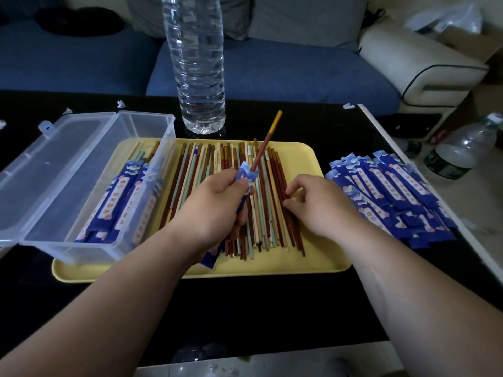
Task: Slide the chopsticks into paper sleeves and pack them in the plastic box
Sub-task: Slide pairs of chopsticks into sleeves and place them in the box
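My left hand [215,202] grips a blue paper sleeve [246,176] over the yellow tray [321,257]. A red-brown chopstick with an orange tip [265,144] sticks out of the sleeve's top, pointing up and away. My right hand [313,205] rests on the pile of loose chopsticks [269,202], its thumb and fingertips pinching at the dark red ones on the pile's right edge. The clear plastic box [89,186] stands open on the tray's left end and holds several sleeved chopsticks [122,202].
A stack of blue paper sleeves [392,197] lies on the black table right of the tray. A tall clear water bottle [197,63] stands behind the tray. The box lid [51,164] hangs open to the left. Another bottle [460,153] sits off the table's right edge.
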